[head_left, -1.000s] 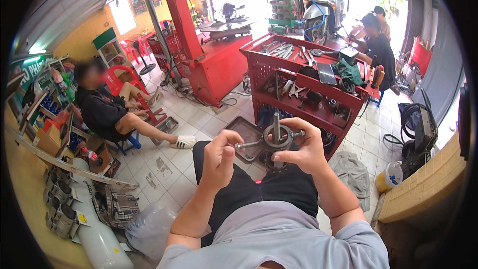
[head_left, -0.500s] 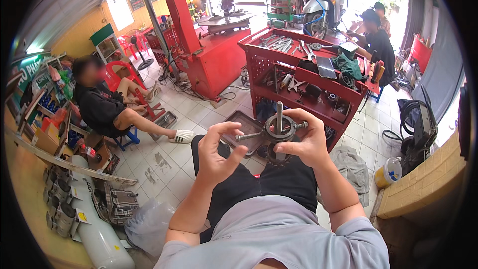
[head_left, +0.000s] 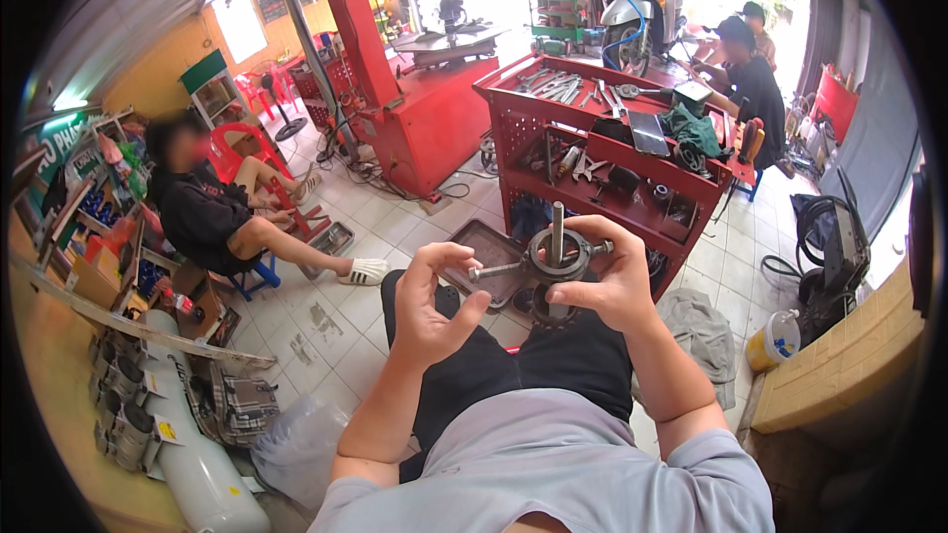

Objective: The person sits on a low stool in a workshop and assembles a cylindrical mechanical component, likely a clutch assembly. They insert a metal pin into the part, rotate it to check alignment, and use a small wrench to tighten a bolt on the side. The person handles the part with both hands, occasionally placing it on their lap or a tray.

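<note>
Over my lap, my right hand (head_left: 620, 281) grips a dark ring-shaped metal part (head_left: 541, 262), fingers behind its far side and thumb on the near side. A steel rod (head_left: 558, 224) stands upright through the ring's middle, and a toothed lower piece shows beneath. From the ring's left side a long bolt (head_left: 502, 268) sticks out toward my left hand (head_left: 427, 314). That hand is open, thumb and fingers apart around the bolt's head; whether a fingertip touches it I cannot tell.
A metal tray (head_left: 484, 237) lies on the tiles beyond my knees. Behind it stands a red tool cart (head_left: 513, 153) loaded with wrenches. One person (head_left: 202, 202) sits at left, others (head_left: 755, 84) at right near a scooter (head_left: 637, 5). A yellow bucket (head_left: 772, 343) stands at right.
The ring-shaped part and both hands hold nearly the same place. My left fingers have shifted very slightly around the bolt's head.
</note>
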A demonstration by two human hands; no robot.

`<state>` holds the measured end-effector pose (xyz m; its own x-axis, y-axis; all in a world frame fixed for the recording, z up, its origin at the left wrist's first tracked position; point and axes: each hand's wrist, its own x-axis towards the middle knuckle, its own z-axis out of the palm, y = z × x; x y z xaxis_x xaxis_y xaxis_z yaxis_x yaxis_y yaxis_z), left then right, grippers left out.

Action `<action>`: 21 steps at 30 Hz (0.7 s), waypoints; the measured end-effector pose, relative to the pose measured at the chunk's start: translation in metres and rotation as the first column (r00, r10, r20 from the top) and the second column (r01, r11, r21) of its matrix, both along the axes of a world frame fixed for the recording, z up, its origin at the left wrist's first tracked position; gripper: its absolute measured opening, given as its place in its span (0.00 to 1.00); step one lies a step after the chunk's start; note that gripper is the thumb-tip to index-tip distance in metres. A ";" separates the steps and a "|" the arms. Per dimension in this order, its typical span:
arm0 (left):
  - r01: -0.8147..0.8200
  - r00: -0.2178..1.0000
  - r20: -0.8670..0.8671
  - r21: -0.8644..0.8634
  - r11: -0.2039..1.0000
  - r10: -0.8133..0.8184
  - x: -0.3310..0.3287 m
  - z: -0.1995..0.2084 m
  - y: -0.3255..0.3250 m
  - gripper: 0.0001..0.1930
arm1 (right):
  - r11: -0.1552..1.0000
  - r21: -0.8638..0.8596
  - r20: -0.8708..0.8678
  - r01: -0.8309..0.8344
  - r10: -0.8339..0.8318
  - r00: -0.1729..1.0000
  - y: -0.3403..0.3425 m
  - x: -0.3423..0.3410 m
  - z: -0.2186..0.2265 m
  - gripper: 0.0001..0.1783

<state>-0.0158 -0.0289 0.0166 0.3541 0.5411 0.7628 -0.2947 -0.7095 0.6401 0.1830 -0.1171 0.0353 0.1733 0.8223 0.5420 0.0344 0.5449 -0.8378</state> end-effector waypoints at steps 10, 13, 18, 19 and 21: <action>-0.069 0.996 -0.067 -0.072 0.995 0.065 -0.001 -0.010 0.004 0.12 | 1.000 -0.005 0.021 0.000 0.000 1.000 -0.001 -0.001 -0.001 0.32; -0.056 0.990 -0.133 -0.111 0.992 0.041 -0.002 -0.006 0.001 0.14 | 0.999 0.023 0.090 0.030 -0.032 0.995 0.000 -0.002 0.002 0.33; -0.061 0.963 -0.267 -0.071 0.996 0.040 -0.010 -0.007 0.007 0.13 | 1.000 0.007 0.058 -0.010 0.009 0.998 0.001 -0.003 -0.001 0.33; -0.045 0.969 -0.245 -0.092 0.995 0.021 -0.010 -0.007 0.006 0.11 | 1.000 0.002 0.051 -0.007 0.006 0.999 0.000 -0.003 -0.001 0.33; -0.016 0.993 -0.121 -0.125 0.992 0.000 -0.005 -0.004 0.001 0.08 | 1.000 0.006 0.030 0.010 -0.010 1.000 0.001 -0.002 -0.001 0.32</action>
